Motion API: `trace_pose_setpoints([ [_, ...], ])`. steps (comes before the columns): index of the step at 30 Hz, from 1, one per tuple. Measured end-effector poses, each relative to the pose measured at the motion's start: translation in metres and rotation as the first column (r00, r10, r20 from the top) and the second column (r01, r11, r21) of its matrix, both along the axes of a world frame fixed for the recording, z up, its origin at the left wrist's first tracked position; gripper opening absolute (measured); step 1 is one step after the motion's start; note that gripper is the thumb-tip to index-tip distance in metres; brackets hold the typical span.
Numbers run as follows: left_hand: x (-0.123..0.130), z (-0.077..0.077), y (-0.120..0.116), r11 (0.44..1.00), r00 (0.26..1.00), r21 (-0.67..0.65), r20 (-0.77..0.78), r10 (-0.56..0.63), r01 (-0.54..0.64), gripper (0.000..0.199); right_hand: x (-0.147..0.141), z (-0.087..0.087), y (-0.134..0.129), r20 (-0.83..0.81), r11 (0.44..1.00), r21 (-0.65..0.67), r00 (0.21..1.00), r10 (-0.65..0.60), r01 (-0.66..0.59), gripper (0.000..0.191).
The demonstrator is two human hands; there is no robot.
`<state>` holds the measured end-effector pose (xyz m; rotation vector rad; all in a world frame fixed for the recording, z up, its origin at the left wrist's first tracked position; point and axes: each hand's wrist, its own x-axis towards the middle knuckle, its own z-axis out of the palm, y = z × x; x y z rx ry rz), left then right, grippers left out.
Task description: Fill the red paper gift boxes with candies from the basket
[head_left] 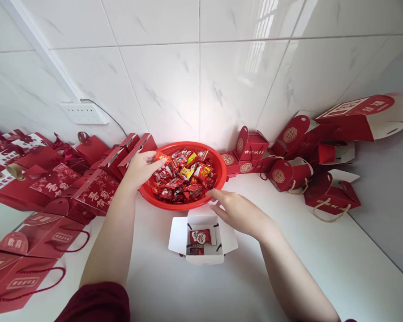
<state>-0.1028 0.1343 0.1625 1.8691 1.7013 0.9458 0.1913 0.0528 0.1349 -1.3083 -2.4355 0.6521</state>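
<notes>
A red plastic basket [183, 206] heaped with wrapped candies [184, 176] stands against the tiled wall. At its left rim my left hand [143, 167] pinches an orange-red wrapped candy [161, 156] between thumb and fingers. My right hand [237, 208] is over the basket's front right rim, its thumb and forefinger apart, with nothing visible between them. Just in front of the basket sits a small white-lined box [229, 239], flaps spread. Inside it lie a red wrapped packet [200, 237] and another dark red piece [196, 252], partly hidden.
Red gift boxes with rope handles [33, 277] crowd the left side of the white table [174, 295]. More red boxes [290, 174] stand at the right along the wall. A white power strip [83, 113] with a cable is on the wall.
</notes>
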Motion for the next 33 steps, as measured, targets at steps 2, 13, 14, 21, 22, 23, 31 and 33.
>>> trace_pose_setpoints([
  [2,0.020,0.005,-0.020,0.995,0.950,0.084,0.301,-0.079,0.056,0.023,-0.004,0.003,-0.001,-0.176,0.998,0.053,0.984,-0.012,0.021,0.030],
  [13,0.095,-0.004,-0.079,0.881,0.722,-0.072,0.606,-0.333,0.468,0.015,-0.009,0.013,-0.002,-0.608,0.996,-0.088,0.794,-0.029,-0.031,0.021],
  [14,0.095,-0.004,-0.080,0.891,0.745,-0.066,0.578,-0.333,0.449,0.015,-0.009,0.012,-0.002,-0.606,0.994,-0.102,0.795,-0.039,-0.029,0.022],
  [21,0.091,-0.007,-0.087,0.954,0.895,-0.028,0.355,-0.269,0.298,0.016,-0.013,0.006,0.003,-0.609,0.981,-0.187,0.790,-0.076,-0.050,0.025],
  [22,0.090,-0.009,-0.087,0.952,0.886,-0.040,0.379,-0.266,0.303,0.017,-0.013,0.005,0.003,-0.614,0.979,-0.193,0.786,-0.073,-0.060,0.024],
  [23,0.090,-0.011,-0.086,0.947,0.871,-0.055,0.413,-0.267,0.317,0.017,-0.013,0.004,0.003,-0.618,0.977,-0.201,0.783,-0.073,-0.068,0.022],
  [31,0.085,-0.016,-0.078,0.903,0.746,-0.116,0.612,-0.263,0.414,0.019,-0.009,0.004,0.004,-0.645,0.965,-0.244,0.759,-0.088,-0.095,0.020],
  [33,0.082,-0.015,-0.078,0.885,0.735,-0.138,0.620,-0.273,0.445,0.020,-0.008,0.004,0.004,-0.658,0.965,-0.241,0.748,-0.081,-0.107,0.022],
])
